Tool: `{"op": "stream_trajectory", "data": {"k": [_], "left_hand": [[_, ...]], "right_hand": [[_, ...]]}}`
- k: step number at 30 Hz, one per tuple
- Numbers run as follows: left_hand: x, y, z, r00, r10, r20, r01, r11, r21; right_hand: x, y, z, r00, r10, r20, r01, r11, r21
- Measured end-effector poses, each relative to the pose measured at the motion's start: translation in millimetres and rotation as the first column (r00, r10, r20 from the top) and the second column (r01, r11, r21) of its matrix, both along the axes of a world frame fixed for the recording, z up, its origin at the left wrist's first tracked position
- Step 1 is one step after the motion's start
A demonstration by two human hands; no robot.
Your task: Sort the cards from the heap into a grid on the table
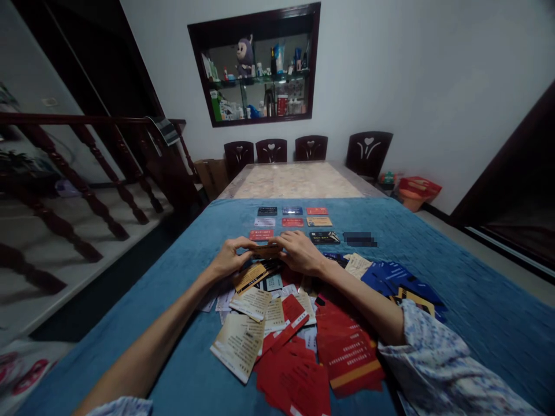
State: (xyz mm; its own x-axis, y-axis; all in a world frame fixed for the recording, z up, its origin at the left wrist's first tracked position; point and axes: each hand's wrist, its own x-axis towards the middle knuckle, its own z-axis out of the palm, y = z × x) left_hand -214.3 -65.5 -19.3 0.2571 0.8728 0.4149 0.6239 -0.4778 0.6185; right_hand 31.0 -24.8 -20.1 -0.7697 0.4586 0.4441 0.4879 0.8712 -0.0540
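Both my hands hold one brown card (266, 251) by its ends, low over the blue cloth (455, 300). My left hand (229, 259) pinches its left end and my right hand (299, 252) pinches its right end. Just beyond the card, several cards (293, 222) lie in neat rows: black, blue, red, white and tan. Under and behind my forearms lies a loose heap of red, cream and dark blue cards and slips (299, 341). One gold-striped card (250, 277) rests just below my left hand.
The cloth covers the near part of a long marble-topped table (295, 179). Several dark chairs (271, 150) stand at its far end. A wooden stair railing (87, 167) runs on the left. A wall cabinet (260, 63) holds bottles and a plush toy. Red bags (416, 190) sit on the floor at right.
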Motion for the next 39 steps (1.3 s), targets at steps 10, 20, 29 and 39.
{"op": "stream_trajectory", "data": {"k": [10, 20, 29, 39], "left_hand": [[5.9, 0.6, -5.4, 0.992, 0.106, 0.069, -0.109, 0.993, 0.040], [12.7, 1.6, -4.8, 0.991, 0.119, 0.059, -0.123, 0.991, 0.056], [18.6, -1.5, -6.0, 0.990, 0.142, 0.014, -0.142, 0.985, 0.098], [14.1, 1.4, -15.0, 0.971, 0.145, -0.190, -0.084, 0.951, 0.298]], "right_hand": [[0.7, -2.2, 1.6, 0.998, -0.057, 0.007, 0.055, 0.987, 0.148], [1.0, 4.3, -6.1, 0.998, -0.051, -0.041, 0.059, 0.975, 0.213], [0.1, 9.0, -11.9, 0.992, -0.054, -0.116, 0.082, 0.964, 0.253], [4.3, 9.9, -8.3, 0.991, -0.033, -0.126, 0.060, 0.975, 0.213]]}}
